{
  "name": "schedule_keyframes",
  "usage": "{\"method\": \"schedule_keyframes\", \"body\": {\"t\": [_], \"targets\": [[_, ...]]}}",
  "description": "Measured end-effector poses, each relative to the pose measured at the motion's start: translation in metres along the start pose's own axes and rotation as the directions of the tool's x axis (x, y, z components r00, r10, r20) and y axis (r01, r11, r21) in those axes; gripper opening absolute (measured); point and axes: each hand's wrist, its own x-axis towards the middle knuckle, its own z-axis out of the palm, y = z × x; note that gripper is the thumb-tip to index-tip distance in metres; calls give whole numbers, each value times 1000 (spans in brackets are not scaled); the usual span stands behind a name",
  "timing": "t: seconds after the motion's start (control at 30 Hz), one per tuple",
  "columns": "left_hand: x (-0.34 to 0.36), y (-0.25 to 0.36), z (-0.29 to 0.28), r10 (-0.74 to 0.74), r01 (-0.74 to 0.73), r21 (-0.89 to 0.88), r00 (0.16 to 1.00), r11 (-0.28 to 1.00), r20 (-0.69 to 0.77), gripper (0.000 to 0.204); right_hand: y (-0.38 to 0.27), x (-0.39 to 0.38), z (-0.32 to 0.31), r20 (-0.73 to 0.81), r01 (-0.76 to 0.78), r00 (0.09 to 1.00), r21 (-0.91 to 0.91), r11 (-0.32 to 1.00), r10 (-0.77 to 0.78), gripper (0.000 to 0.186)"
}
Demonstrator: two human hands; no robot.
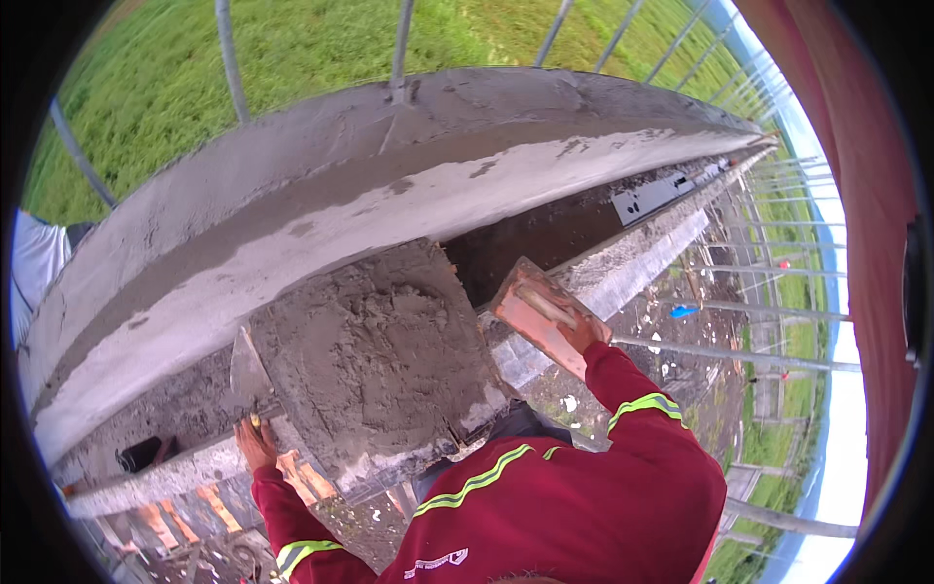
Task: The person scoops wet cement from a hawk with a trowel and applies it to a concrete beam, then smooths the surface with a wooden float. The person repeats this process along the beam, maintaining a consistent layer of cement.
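Note:
My right hand (583, 334) is wrapped round the handle of a rectangular, reddish plastering float (530, 336), held just right of the mortar board. In my left hand (256, 446) is a pointed trowel; its mortar-smeared blade (249, 368) points away from me along the board's left edge. Between my hands lies a square board (355, 477) loaded with wet grey mortar (384, 321), rough and heaped toward its far side. Past the board runs a long parapet wall (389, 190), its top darkly coated and its inner face partly pale.
Metal poles (402, 44) stand along the wall's outer side, with grass below. A black object (146, 455) lies on the ledge at left. A white metal strip (652, 200) rests in the channel at right. Another person's light clothing (41, 263) shows at far left. Scaffold pipes (739, 355) cross the drop at right.

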Motion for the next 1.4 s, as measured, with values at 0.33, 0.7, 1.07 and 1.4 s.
{"method": "schedule_keyframes", "body": {"t": [0.33, 0.7, 1.07, 1.4], "targets": [[10, 19, -19, -46, 57, -72, 988, 996, 145, 26, -98, -131, 22, -23, -276, 950, 409, 870, 312, 60], [10, 27, -31, -49, 65, -121, 991, 991, 125, 28, -245, -114, -18, -227, 190, 969, 422, 886, -99, 41], [10, 2, -27, 83, -17, -295, 973, 955, 214, 46, -390, -209, 21, 49, 42, 998, 121, 992, -48, 68], [8, -3, -18, 149, -104, -312, 981, 945, 126, 40, -443, -250, 17, 15, -223, 975, 160, 962, 223, 62]]}}
